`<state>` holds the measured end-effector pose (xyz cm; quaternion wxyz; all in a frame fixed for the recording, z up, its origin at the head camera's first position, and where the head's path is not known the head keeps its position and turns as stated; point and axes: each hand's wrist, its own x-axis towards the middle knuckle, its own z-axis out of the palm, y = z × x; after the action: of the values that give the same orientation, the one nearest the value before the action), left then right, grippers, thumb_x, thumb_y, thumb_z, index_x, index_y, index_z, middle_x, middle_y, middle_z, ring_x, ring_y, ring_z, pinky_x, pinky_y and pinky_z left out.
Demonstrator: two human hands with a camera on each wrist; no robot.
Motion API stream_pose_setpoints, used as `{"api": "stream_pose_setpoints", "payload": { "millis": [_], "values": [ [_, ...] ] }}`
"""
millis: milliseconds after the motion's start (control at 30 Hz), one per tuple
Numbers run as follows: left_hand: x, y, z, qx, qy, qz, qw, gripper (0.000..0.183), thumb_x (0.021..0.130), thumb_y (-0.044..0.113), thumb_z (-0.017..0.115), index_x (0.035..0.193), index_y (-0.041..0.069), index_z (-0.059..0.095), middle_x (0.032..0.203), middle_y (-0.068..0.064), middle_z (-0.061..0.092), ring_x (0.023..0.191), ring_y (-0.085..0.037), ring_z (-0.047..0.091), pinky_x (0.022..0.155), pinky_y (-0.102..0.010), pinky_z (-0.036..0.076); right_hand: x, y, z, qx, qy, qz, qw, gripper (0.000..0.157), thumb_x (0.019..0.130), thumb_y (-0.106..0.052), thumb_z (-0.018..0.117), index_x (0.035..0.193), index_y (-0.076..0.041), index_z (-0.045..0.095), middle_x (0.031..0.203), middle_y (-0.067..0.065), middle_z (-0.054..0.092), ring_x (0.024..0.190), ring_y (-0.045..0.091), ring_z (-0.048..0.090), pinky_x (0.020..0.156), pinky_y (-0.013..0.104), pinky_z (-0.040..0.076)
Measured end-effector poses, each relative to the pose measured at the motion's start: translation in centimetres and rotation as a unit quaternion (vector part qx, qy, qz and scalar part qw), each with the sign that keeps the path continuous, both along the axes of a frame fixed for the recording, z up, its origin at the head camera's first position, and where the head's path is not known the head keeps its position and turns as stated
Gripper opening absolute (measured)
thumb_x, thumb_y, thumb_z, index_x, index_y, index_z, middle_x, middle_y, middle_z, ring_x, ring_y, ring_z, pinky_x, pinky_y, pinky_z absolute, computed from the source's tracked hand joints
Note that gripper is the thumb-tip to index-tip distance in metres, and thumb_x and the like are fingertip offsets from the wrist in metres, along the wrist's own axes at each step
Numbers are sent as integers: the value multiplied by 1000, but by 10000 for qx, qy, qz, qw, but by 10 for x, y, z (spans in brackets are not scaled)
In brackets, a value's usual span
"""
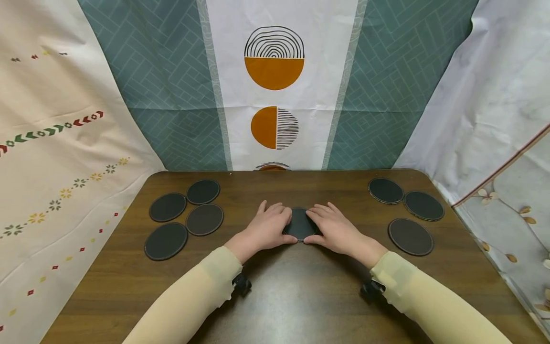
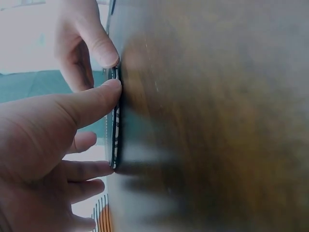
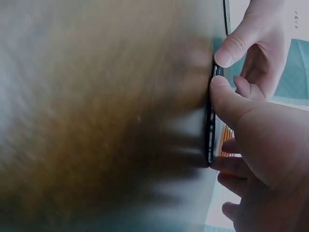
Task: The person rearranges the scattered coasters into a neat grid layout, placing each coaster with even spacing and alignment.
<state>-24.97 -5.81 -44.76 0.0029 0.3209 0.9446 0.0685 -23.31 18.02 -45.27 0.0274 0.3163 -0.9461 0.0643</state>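
A round black coaster [image 1: 301, 224] lies flat on the brown table, between both hands. My left hand [image 1: 267, 225] holds its left side, thumb at the near edge and index finger farther round the rim. On the opposite side my right hand [image 1: 336, 228] holds it the same way, the two thumb tips close together at the near edge. Seen edge-on in the left wrist view, the coaster [image 2: 115, 130] has a layered dark rim with pale marks, low against the tabletop. The right wrist view shows that rim [image 3: 211, 130] between thumb and fingertip.
Several dark round coasters [image 1: 204, 220] lie grouped at the table's left. Three more, including a brownish one [image 1: 410, 237], lie at the right. Patterned cloth [image 1: 275, 119] hangs behind the table [image 1: 296, 296], with more cloth along both sides.
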Motion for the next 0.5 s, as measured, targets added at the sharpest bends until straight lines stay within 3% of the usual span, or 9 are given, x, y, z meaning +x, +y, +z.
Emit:
{"api": "stream_pose_setpoints", "payload": {
  "millis": [233, 500],
  "values": [
    [9, -3, 0, 127, 68, -53, 9999, 49, 82, 62, 76, 95, 19, 55, 100, 7, 51, 118, -17, 52, 114, -66, 20, 9, -1, 1, -53, 68, 91, 9999, 79, 91, -58, 67, 145, -2, 53, 146, 17, 52, 141, 34, 41, 118, 57, 20],
    [16, -3, 0, 2, 101, 39, 9999, 47, 85, 60, 74, 101, 20, 55, 121, 2, 56, 129, -21, 47, 114, -66, 20, 11, 0, -1, -60, 161, 107, 9998, 79, 91, -59, 66, 145, -2, 53, 146, 16, 51, 141, 35, 41, 117, 58, 23]
  ]
}}
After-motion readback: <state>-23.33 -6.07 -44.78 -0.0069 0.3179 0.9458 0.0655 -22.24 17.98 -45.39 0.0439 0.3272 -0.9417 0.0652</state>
